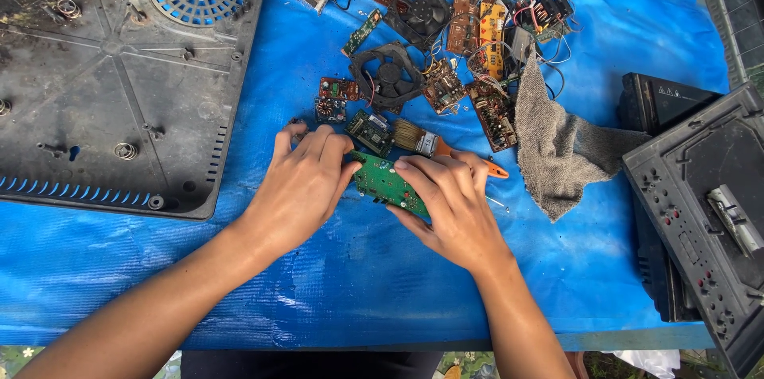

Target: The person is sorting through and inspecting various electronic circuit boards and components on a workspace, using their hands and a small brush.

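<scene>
A long green circuit board point(382, 182) lies on the blue tarp point(334, 268), tilted down to the right. My left hand point(306, 180) rests palm down over its left end, fingers touching the board. My right hand point(450, 204) covers its right end, fingers curled on the board's edge. Just behind my right hand lies a paintbrush point(418, 137) with an orange handle, its bristles pointing left. A small green board point(370, 131) sits beside the bristles.
A black plastic appliance base point(119, 85) with a round vent fills the left. Two black fans point(390, 75), several brown circuit boards point(493, 112) and wires lie at the back. A grey rag point(561, 152) sits at right, next to black housings point(704, 204).
</scene>
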